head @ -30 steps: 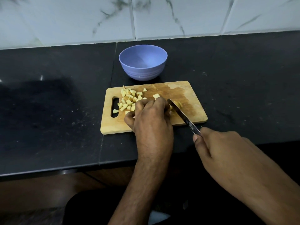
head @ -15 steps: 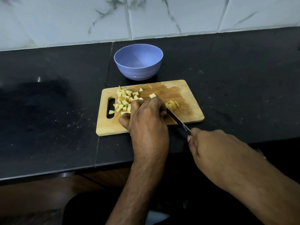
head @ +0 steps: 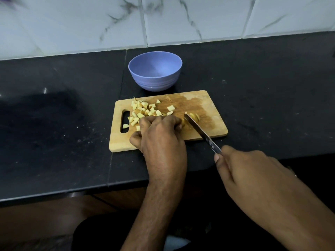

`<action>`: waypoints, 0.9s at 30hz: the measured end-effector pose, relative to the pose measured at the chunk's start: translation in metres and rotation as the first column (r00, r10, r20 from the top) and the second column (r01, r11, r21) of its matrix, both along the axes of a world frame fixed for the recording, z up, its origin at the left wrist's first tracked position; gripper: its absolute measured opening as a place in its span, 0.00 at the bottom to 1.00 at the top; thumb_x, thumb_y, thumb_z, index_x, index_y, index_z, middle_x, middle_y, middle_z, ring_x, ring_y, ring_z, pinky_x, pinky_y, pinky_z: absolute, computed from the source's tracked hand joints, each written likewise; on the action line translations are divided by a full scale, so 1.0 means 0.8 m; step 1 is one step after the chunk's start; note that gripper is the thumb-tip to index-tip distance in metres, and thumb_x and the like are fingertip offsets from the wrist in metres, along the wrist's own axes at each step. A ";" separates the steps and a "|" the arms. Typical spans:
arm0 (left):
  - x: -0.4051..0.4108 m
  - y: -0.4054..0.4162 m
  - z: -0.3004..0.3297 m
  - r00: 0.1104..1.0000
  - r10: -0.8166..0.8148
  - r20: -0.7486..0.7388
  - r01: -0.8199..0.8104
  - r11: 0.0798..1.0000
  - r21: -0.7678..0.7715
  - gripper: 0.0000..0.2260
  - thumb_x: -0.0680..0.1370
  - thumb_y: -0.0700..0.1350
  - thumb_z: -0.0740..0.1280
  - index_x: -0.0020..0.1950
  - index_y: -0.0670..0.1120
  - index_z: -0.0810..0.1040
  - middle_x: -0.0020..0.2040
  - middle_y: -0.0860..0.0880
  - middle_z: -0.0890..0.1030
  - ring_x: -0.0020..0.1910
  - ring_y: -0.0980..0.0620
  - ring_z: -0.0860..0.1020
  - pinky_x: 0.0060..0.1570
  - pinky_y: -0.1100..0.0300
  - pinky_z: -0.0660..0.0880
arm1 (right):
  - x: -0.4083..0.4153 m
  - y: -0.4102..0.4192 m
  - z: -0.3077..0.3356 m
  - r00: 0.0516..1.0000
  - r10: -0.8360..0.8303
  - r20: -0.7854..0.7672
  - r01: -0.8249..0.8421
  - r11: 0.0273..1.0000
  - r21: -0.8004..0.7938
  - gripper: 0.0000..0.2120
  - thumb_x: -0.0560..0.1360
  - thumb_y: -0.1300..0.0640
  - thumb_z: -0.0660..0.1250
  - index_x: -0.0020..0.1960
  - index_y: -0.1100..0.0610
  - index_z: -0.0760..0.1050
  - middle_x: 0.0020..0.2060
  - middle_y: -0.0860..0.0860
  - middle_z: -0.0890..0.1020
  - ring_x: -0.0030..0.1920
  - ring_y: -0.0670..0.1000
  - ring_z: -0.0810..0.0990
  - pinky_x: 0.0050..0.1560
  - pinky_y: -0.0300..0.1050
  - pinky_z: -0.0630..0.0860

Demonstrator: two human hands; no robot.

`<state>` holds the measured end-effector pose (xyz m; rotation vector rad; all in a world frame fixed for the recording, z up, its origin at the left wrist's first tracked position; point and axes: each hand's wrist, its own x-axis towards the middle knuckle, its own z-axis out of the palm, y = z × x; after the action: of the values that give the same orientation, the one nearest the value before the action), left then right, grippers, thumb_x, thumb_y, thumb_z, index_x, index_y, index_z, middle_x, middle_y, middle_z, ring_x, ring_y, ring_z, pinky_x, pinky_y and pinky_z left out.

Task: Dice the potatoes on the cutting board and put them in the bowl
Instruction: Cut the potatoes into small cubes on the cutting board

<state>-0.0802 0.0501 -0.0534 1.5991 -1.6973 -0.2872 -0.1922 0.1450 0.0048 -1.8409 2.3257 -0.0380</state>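
Bowl (head: 155, 71) noted as plain lavender-blue. Cutting board (head: 213, 113) seen as pale wood, stained darker brown mid-surface. Potato dice (head: 143, 110) recorded pale yellow. Bench (head: 63, 124) black, finely speckled. Wall tiles (head: 190, 17) white, grey-veined marble pattern.

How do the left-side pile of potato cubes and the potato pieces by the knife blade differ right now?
The pale yellow potato cubes lie scattered, fully diced, with no hand on them; the potato pieces at the steel knife blade are larger, uncut slices, with the left hand close beside them. Both sit on the wooden cutting board, none in the blue bowl.
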 end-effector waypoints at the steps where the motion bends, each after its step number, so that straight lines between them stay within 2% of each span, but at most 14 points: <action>1: 0.000 0.000 0.000 1.000 0.001 0.003 -0.001 1.000 -0.001 0.05 0.78 0.46 0.71 0.51 0.55 0.84 0.48 0.59 0.82 0.60 0.59 0.65 0.56 0.54 0.54 | 0.002 -0.002 0.001 1.000 0.003 0.003 -0.003 1.000 -0.012 0.14 0.82 0.42 0.43 0.45 0.46 0.60 0.33 0.46 0.72 0.29 0.43 0.69 0.26 0.35 0.59; 7: -0.001 -0.001 -0.002 0.998 0.011 0.067 -0.007 0.999 -0.054 0.04 0.78 0.45 0.70 0.50 0.54 0.83 0.46 0.59 0.81 0.58 0.55 0.69 0.52 0.57 0.51 | 0.006 -0.012 0.001 0.999 0.037 0.038 -0.036 0.999 -0.034 0.13 0.83 0.42 0.45 0.46 0.46 0.62 0.34 0.46 0.73 0.31 0.42 0.70 0.29 0.38 0.63; 11: -0.003 -0.001 -0.004 0.994 0.025 0.103 -0.018 0.998 -0.067 0.10 0.76 0.38 0.71 0.49 0.53 0.83 0.45 0.58 0.81 0.58 0.54 0.70 0.54 0.55 0.54 | 0.006 -0.014 -0.003 0.999 0.047 0.003 -0.047 0.997 -0.060 0.12 0.83 0.43 0.45 0.46 0.46 0.60 0.33 0.45 0.70 0.30 0.43 0.66 0.28 0.38 0.60; 13: -0.004 -0.001 -0.003 0.993 0.024 0.116 -0.017 0.998 -0.060 0.11 0.75 0.37 0.71 0.49 0.53 0.83 0.46 0.58 0.81 0.58 0.54 0.71 0.56 0.55 0.55 | 0.005 -0.017 -0.011 0.999 0.047 0.004 -0.047 0.995 -0.089 0.13 0.82 0.43 0.44 0.43 0.47 0.59 0.31 0.45 0.69 0.30 0.44 0.67 0.29 0.40 0.63; 17: -0.004 -0.001 -0.001 0.992 0.028 0.126 -0.020 0.998 -0.062 0.11 0.75 0.37 0.71 0.50 0.53 0.83 0.46 0.57 0.82 0.59 0.53 0.71 0.54 0.58 0.50 | 0.001 -0.029 -0.032 0.998 0.053 0.025 -0.050 0.992 -0.116 0.16 0.78 0.43 0.44 0.35 0.47 0.57 0.28 0.46 0.68 0.28 0.45 0.67 0.34 0.44 0.68; 23: -0.002 0.000 -0.004 0.993 0.027 0.117 -0.022 0.999 -0.045 0.09 0.76 0.39 0.71 0.49 0.54 0.82 0.47 0.58 0.81 0.59 0.54 0.70 0.54 0.57 0.52 | -0.005 -0.034 -0.037 0.989 0.096 0.110 -0.089 0.994 -0.064 0.17 0.81 0.46 0.48 0.34 0.47 0.57 0.28 0.46 0.69 0.28 0.43 0.67 0.35 0.43 0.69; 27: -0.002 0.000 -0.004 0.996 0.026 0.086 -0.021 0.998 -0.056 0.05 0.78 0.44 0.70 0.49 0.54 0.82 0.47 0.59 0.79 0.60 0.55 0.68 0.54 0.58 0.52 | -0.009 -0.022 -0.018 0.987 0.107 0.122 -0.112 0.993 0.029 0.17 0.83 0.45 0.48 0.37 0.46 0.60 0.31 0.46 0.73 0.29 0.43 0.71 0.29 0.37 0.64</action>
<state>-0.0816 0.0504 -0.0569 1.6098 -1.7358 -0.1596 -0.1998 0.1275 -0.0098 -1.8908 2.1289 -0.0896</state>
